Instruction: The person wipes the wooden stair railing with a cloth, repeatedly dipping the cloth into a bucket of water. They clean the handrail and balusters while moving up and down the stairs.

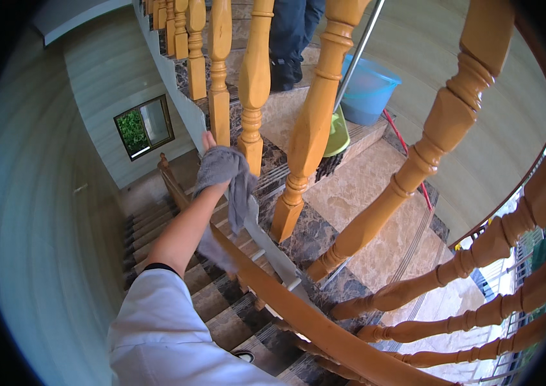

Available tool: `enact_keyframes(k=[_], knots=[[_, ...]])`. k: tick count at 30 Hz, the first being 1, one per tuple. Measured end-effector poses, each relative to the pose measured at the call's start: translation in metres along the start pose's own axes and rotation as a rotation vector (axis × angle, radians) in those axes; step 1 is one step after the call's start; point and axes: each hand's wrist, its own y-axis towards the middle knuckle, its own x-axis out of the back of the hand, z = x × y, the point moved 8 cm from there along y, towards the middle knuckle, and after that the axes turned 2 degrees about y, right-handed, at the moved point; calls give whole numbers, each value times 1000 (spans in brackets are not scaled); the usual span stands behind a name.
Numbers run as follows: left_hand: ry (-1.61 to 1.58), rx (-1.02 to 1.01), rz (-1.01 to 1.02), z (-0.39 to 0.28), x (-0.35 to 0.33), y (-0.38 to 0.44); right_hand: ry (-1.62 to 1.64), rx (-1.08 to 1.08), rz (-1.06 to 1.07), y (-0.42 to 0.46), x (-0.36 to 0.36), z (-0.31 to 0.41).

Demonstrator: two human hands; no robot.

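My left hand (209, 140) reaches forward with a grey cloth (220, 166) draped over it; only the fingertips show past the cloth. One end of the cloth hangs below the wrist, and its lower part is blurred. The fingertips are beside the square foot of a turned wooden baluster (219, 118); whether they touch it I cannot tell. Another baluster (252, 120) stands just right of the cloth. Under my forearm runs a wooden handrail (273, 294) of the lower flight. My right hand is out of view.
A person's legs (292, 38) in dark trousers stand on the upper steps. Near them are a blue bucket (369, 91), a green dustpan-like container (338, 135) and a metal pole (359, 53). Lower stairs (224, 321) drop away below; a window (145, 126) is at left.
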Motion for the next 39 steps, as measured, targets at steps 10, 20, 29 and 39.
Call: enact_keyframes(k=[10,20,29,39], knots=[[-1696,628,-15,136,-166,43,-125,16,-72,-9,-6,1],[325,-180,186,-31,6,41,-756,231,-23,-48,-13,-12],[861,-428,42,51,-89,121,105,-144,30,-16,-15,-24],[-167,-251,-96,51,-68,19,-37,-269,-22,-27,-12,-9]])
